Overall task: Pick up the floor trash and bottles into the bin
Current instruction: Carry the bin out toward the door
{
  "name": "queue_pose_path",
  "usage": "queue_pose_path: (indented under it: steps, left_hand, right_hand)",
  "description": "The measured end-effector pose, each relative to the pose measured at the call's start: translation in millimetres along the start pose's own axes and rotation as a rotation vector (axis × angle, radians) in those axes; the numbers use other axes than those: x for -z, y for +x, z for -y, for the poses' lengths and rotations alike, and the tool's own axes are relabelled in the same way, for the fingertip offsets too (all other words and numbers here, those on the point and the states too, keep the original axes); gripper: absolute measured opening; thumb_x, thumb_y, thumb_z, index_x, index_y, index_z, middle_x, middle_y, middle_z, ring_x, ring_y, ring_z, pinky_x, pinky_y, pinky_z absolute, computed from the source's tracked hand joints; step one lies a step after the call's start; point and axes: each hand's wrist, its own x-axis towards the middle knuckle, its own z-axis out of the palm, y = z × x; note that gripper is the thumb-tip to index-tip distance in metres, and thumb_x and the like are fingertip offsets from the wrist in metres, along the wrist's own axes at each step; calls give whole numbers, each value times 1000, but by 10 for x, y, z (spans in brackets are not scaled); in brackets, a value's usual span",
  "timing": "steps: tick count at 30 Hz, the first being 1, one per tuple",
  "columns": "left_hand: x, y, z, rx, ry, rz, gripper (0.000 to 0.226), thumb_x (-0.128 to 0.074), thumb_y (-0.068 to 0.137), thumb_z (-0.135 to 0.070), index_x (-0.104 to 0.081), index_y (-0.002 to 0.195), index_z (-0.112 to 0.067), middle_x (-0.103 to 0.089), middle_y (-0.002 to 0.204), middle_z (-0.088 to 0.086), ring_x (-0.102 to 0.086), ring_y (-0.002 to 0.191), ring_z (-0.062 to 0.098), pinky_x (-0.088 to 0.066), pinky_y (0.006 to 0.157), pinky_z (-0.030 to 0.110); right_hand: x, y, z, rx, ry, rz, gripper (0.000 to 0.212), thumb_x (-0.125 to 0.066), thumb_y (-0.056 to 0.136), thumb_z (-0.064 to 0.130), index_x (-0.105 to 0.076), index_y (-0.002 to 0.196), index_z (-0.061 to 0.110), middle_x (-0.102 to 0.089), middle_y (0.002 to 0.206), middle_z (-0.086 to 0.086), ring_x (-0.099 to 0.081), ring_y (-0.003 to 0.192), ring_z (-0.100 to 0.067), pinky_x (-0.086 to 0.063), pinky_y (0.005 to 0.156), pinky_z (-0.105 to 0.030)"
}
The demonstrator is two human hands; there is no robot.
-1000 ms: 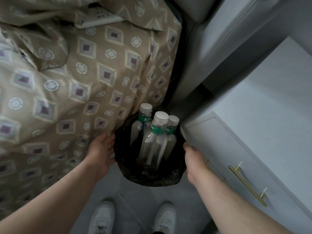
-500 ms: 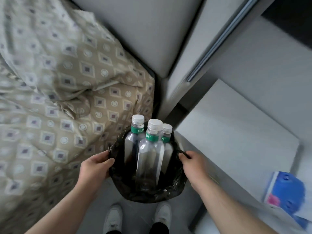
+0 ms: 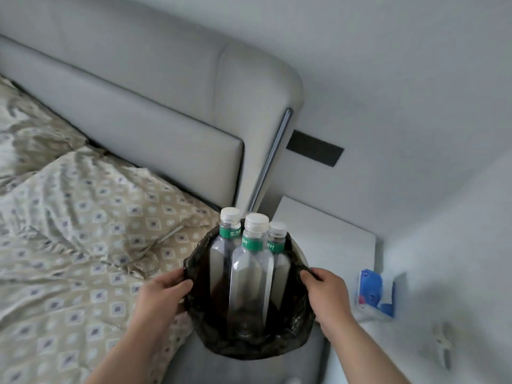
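Item: bin [image 3: 249, 349], black-lined, at your 6 o'clock beside the bed [image 3: 83, 245]. Your left hand [image 3: 162, 293] grips its rim at 9 o'clock and your right hand [image 3: 325, 291] at 3, likely to keep it level. Contents: three capped bottles [image 3: 250, 275], upright, clustered together.

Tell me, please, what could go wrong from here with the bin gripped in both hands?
1. The three bottles stand far above the rim of the bin; a tilt could tip them out.
2. The left hand and right hand grip at the black liner edge; if only liner is held, it may slip or tear.
3. The tissue pack on the nightstand sits near the right hand and could get knocked.
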Motion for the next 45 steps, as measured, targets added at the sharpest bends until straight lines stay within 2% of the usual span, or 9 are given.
queue_pose_path:
  steps: [3, 6, 9, 16, 26, 32, 39, 42, 45]
  left_hand:
    - [-66, -355, -431, -73, 51, 85, 27, -57, 86, 6, -71, 92, -17, -75, 76, -3, -68, 63, 11, -53, 51, 22]
    - [-129, -660, -744, -148, 82, 143, 26, -56, 86, 7, -71, 91, -14, -74, 71, -2, -65, 66, 16, -54, 55, 27]
    - [-196, -936, -931, -205, 102, 167, 25, -56, 86, 6, -71, 89, -13, -74, 72, 2, -65, 65, 17, -52, 58, 29]
    - [-304, -1758, -1034, -282, 126, 253, 25, -56, 84, 7, -72, 92, -10, -74, 73, 3, -65, 60, 14, -52, 53, 27]
    - [-446, -2794, -575, -269, 275, 453, 22, -58, 83, 8, -70, 94, -7, -73, 71, 6, -66, 53, 13, -49, 44, 22]
    - [-718, -3092, -406, -229, 395, 650, 21, -59, 80, 8, -70, 86, -9, -71, 65, 8, -64, 63, 23, -47, 52, 27]
    - [-1054, -3358, -363, -205, 527, 995, 23, -56, 82, 10, -69, 88, -8, -72, 76, 12, -65, 73, 26, -49, 58, 32]
    - [-1117, -3501, -251, -185, 574, 1142, 26, -56, 81, 10, -70, 81, -12, -73, 66, 6, -64, 69, 25, -50, 61, 31]
    - [-1133, -3671, -46, -135, 629, 1263, 25, -56, 82, 8, -71, 88, -10, -74, 72, 7, -66, 74, 26, -50, 61, 31]
  right_hand:
    - [348, -389, 184, -21, 67, -65, 25, -56, 91, 25, -66, 68, 28, -70, 77, 3, -64, 78, -14, -52, 74, -33]
    - [642, -671, 312, -14, 136, -97, 23, -57, 90, 23, -70, 72, 15, -71, 83, -10, -66, 86, -26, -52, 82, -41]
    - [892, -939, 351, -10, 192, -140, 23, -57, 89, 22, -69, 70, 15, -71, 86, -12, -65, 91, -28, -52, 79, -38]
    - [1483, -1726, 176, 0, 360, -233, 20, -61, 86, 20, -71, 69, 22, -71, 75, 0, -66, 80, -22, -52, 74, -33]
    - [2035, -3158, -674, -150, 479, -400, 18, -65, 78, 20, -72, 72, 5, -70, 73, -21, -58, 60, -22, -39, 60, -29]
    - [2181, -3827, -1003, -285, 553, -564, 30, -65, 78, 20, -65, 88, -9, -67, 92, -29, -64, 69, -29, -39, 62, -29]
    - [2007, -4643, -1054, -447, 657, -859, 15, -66, 83, 20, -74, 73, 12, -73, 87, -16, -70, 86, -30, -53, 66, -31]
    - [1809, -5032, -1065, -528, 727, -966, 19, -65, 84, 20, -76, 70, 13, -74, 84, -14, -71, 82, -29, -50, 64, -30]
    - [1616, -5475, -1059, -613, 801, -1072, 19, -64, 86, 19, -76, 75, 10, -74, 85, -14, -69, 81, -29, -49, 64, -29]
